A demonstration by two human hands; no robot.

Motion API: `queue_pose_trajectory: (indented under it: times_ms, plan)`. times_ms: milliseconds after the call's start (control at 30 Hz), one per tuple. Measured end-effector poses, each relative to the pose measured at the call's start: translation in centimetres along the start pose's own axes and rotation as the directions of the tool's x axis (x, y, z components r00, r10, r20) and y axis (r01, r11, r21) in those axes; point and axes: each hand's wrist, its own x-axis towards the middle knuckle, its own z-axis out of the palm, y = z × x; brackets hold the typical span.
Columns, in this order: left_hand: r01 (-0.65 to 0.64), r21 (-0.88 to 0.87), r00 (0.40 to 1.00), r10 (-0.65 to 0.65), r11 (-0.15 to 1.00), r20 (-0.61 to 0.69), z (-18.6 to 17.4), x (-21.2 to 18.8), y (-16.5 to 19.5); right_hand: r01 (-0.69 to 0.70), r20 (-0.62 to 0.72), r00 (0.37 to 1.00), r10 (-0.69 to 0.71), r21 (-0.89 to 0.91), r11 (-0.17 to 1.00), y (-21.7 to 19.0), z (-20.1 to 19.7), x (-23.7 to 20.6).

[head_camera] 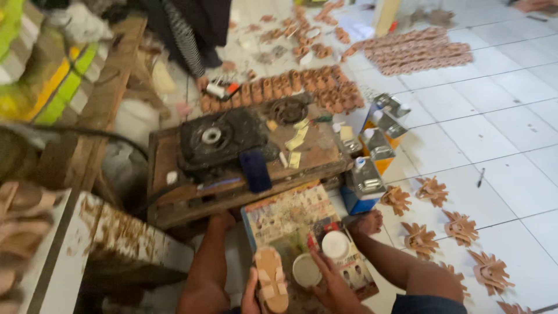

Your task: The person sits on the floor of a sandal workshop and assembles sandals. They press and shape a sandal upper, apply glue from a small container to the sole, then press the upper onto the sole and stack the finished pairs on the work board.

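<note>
My left hand (251, 296) holds a small tan sandal (272, 278) by its lower end, sole side toward me, at the bottom middle of the view. My right hand (332, 286) rests beside it on a round white tin (306, 270) of glue, with a white lid (335, 245) lying just above. Both stand on a printed paper sheet (285, 215) spread on the floor between my bare legs and feet.
A low wooden bench (314, 156) ahead carries a black stove burner (218, 136) and a dark blue phone (256, 170). Rows of brown sandal parts (290, 87) lie behind it. Glue cans (367, 174) stand to its right, and fanned leather strap bundles (459, 228) dot the white tiled floor.
</note>
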Motion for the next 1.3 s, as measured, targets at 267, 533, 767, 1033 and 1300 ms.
queue_pose_trajectory:
  times_ms: [267,533,767,1033,1300]
  plan:
    - [0.417,-0.856,0.908,-0.108,0.304,0.404,-0.3,-9.5,-6.6,0.249,-0.092,0.952,-0.292,-0.324,0.913,4.1,2.4,-1.7]
    - [0.165,-0.811,0.981,-0.01,0.562,0.192,-2.7,-12.0,-2.8,0.306,-0.016,0.942,-0.335,-0.365,0.879,0.4,0.3,-1.2]
    - [0.066,-0.619,0.997,-0.081,0.783,0.005,-3.1,-16.0,0.6,0.414,0.082,0.896,-0.436,-0.508,0.755,-0.8,-0.5,0.4]
    - [-0.479,-0.1,0.873,0.485,0.872,0.045,-3.8,-17.8,10.0,0.247,-0.09,0.959,-0.267,-0.186,0.951,-5.9,-6.4,-3.1]
    - [-0.924,0.291,0.338,0.885,0.247,0.321,-1.9,-19.2,12.5,0.346,-0.278,0.931,-0.236,0.879,0.329,-19.0,-4.0,-10.5]
